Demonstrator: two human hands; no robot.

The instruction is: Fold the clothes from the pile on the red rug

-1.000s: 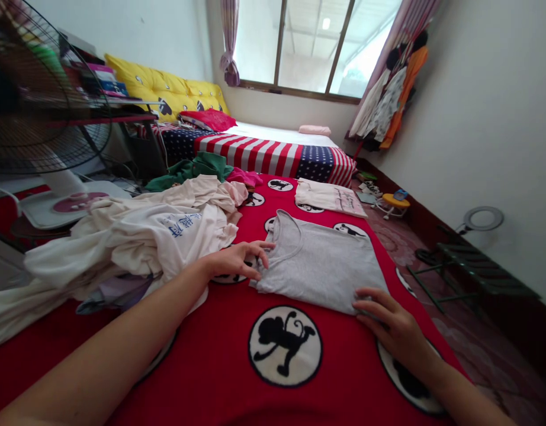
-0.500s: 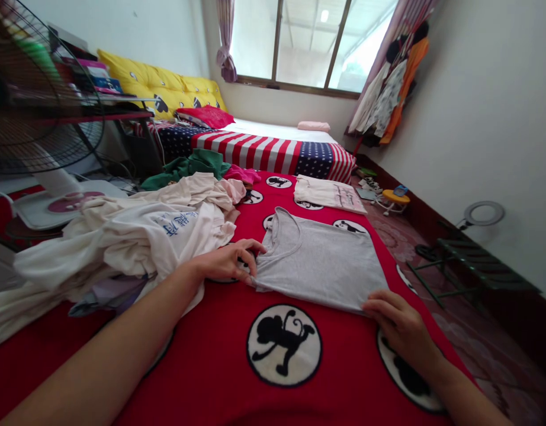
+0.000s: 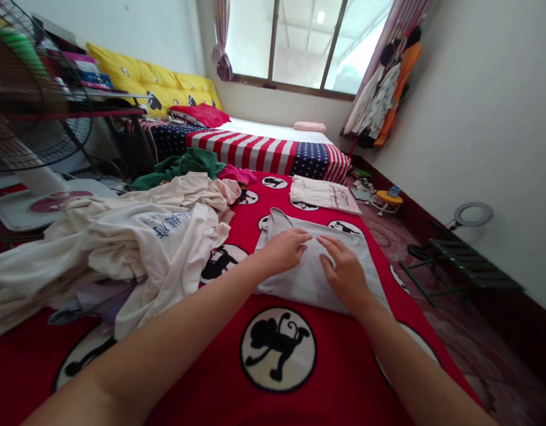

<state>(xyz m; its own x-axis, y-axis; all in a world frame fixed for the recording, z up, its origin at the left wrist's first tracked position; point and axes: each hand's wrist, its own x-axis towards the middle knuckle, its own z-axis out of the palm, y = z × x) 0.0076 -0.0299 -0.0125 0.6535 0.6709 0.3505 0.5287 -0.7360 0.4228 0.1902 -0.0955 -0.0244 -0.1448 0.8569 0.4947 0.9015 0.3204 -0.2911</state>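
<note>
A grey T-shirt point(image 3: 299, 289), folded into a rough rectangle, lies flat on the red bedspread point(image 3: 206, 367) with black monkey figures in white circles. Over its middle is my left hand point(image 3: 287, 249), fingers stretched to the right and slightly bent. My right hand point(image 3: 344, 271) is just beside it, fingers extended towards the left one and thumb apart. Neither hand grips the cloth; whether the fingertips press on it I cannot tell. Both hands cover part of the shirt and its neckline.
Left of the shirt is a heap of cream clothes point(image 3: 166, 236), with a green garment point(image 3: 184, 165) behind. A folded white shirt point(image 3: 324, 194) lies farther back. A fan point(image 3: 33, 106) stands at left, a dark green folding stool point(image 3: 472, 266) at right.
Both hands have let go of the grey T-shirt's near corners. They have moved inward and away from me, and now meet over its middle.
</note>
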